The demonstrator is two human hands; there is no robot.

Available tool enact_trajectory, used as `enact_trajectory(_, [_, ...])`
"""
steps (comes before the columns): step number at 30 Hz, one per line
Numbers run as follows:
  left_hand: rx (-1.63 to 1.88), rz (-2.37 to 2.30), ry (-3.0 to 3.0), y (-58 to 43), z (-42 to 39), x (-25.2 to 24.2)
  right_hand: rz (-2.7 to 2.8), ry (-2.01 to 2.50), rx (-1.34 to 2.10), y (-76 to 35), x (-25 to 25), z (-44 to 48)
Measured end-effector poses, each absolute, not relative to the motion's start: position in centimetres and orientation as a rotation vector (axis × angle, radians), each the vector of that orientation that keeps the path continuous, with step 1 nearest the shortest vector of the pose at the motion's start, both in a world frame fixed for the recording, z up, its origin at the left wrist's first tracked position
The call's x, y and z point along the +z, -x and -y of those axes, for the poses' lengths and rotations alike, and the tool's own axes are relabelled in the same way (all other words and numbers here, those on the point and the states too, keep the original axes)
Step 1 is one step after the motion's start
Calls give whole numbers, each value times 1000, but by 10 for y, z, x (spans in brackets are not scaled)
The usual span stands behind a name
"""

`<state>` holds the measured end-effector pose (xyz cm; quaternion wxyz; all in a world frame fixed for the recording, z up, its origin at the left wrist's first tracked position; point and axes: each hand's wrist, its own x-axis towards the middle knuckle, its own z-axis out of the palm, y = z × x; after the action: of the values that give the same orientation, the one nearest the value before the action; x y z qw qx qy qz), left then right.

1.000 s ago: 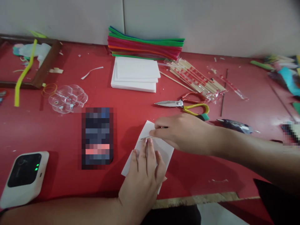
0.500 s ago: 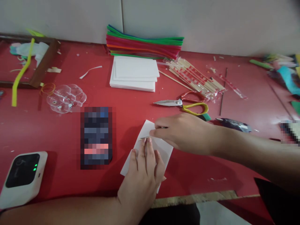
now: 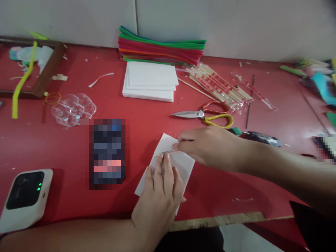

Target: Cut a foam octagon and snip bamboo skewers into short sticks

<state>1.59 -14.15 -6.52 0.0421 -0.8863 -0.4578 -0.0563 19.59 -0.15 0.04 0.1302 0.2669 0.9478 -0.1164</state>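
While your left hand (image 3: 157, 196) lies flat on the white board (image 3: 185, 168), your right hand (image 3: 207, 147) is at its upper right edge. Board sits askew on the red table (image 3: 223, 196), right in front of you by the near edge. Left grip: fingers extended, slightly apart, nothing grasped, just bearing on the board. Right grip: fingers curled tight round a thin tool (image 3: 170, 152); slim shaft lies low over the board, reaching your left fingertips. A pale line shows next to it; can't tell if cut, crease or sliver. Green-and-black end (image 3: 235, 131) sticks out behind your right wrist; can't confirm it's the same tool.

Just beyond the board: scissors (image 3: 190, 114), red and yellow handles, blades slightly parted. Farther beyond it: stack of white pieces (image 3: 151, 78), then the pipe-cleaner bundle (image 3: 161, 49) by the wall. Beyond and right of the board: wrapped sticks (image 3: 217, 85).

Left of the board: phone-like item (image 3: 107, 150), pixelated. Farther left: white device (image 3: 39, 206) with two green lights. Beyond and left of the board: clear scalloped tray (image 3: 75, 109), then a brown frame (image 3: 49, 71) with a yellow strip (image 3: 19, 89) across it.
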Motion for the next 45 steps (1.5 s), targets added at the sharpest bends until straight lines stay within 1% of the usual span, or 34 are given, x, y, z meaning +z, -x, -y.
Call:
enact_trajectory(21, [-131, 1399, 2706, -15, 142, -63, -2704, -809, -350, -198, 2, 5])
enact_trajectory(26, [-139, 1396, 2725, -15, 141, -62, -2708, -904, -459, -198, 2, 9])
enact_trajectory(31, [-33, 1403, 2741, -14, 139, -53, -2713, -1238, -660, -195, 5, 11])
enact_trajectory(34, [-40, 1403, 2728, -14, 139, -53, -2644, -1401, -734, -194, 0, 14])
enact_trajectory(38, [-116, 1395, 2720, -14, 141, -59, -2650, -1325, -811, -196, -14, 18])
enact_trajectory(45, [-250, 1383, 2726, -10, 141, -59, -2607, -1319, -813, -198, -25, 21])
